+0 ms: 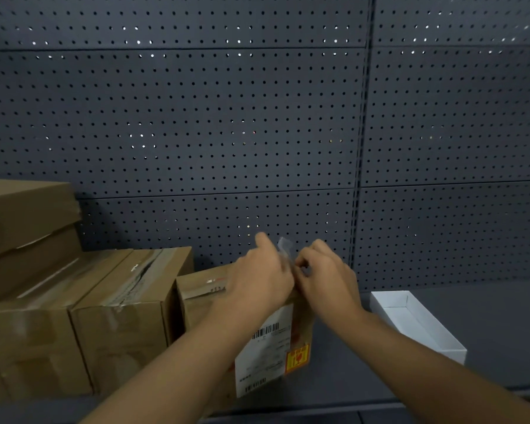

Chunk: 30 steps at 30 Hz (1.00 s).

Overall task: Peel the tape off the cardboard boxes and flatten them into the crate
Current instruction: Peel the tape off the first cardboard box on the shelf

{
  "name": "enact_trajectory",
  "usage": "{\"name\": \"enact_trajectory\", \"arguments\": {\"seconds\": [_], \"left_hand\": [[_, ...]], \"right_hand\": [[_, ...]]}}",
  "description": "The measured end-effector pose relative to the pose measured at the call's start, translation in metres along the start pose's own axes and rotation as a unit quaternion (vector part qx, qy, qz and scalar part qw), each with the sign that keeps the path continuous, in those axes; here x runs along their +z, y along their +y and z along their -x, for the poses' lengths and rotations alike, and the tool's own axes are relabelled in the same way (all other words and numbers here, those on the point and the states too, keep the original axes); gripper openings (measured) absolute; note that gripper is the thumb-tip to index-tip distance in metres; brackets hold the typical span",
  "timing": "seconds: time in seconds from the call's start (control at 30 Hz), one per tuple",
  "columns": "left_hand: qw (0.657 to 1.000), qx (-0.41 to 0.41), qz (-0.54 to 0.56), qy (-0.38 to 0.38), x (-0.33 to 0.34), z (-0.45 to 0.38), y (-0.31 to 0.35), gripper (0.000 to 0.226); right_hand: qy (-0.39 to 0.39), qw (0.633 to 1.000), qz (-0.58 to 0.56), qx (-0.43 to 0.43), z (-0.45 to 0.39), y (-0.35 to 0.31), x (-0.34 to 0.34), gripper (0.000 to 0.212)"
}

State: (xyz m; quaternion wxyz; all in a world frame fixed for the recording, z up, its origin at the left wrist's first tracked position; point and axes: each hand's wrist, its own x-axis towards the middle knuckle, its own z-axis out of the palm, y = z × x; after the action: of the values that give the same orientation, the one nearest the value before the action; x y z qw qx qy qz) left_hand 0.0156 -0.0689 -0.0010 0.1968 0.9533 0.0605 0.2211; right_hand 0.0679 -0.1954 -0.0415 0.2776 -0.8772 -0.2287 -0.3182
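Two dark grey pegboard panels (196, 117) fill the back wall, split by an upright post (363, 117) right of centre. Below them runs a dark grey shelf (487, 316), which carries everything else.

At the shelf's left end stands a stack of brown cardboard boxes (28, 215), the upper ones set back toward the wall. In front of and below it sit two taped boxes (74, 316) side by side, their top seams covered in clear tape. Near the shelf's right end lies a shallow white tray (423, 325), open at the top, well apart from the boxes.

Just right of the two taped boxes, near the middle of the shelf's front edge, stands a smaller box (202, 289) with a white shipping label (263, 356) and a yellow-and-red sticker (297, 358) on its near face. Both forearms reach over it and hide much of its top.

The left hand (257, 276) and right hand (325, 273) meet above the box's far right corner. Between their curled fingers rises a strip of clear tape (285, 249), pinched by both hands.
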Motion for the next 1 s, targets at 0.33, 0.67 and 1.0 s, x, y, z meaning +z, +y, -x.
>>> {"name": "enact_trajectory", "arguments": {"seconds": [0.33,0.67,1.0], "left_hand": [[0.984,0.001,0.163,-0.069,0.012,-0.01,-0.003,0.071],[0.955,-0.021,0.278,-0.102,0.014,-0.027,-0.028,0.041],[0.97,0.03,0.233,-0.057,0.011,-0.018,-0.032,0.034]], "right_hand": [[-0.031,0.998,-0.034,-0.047,0.001,0.009,-0.012,0.003],[-0.063,0.983,-0.149,0.092,0.0,0.007,-0.014,0.012],[-0.141,0.928,-0.241,0.248,-0.013,0.004,0.007,0.045]]}}
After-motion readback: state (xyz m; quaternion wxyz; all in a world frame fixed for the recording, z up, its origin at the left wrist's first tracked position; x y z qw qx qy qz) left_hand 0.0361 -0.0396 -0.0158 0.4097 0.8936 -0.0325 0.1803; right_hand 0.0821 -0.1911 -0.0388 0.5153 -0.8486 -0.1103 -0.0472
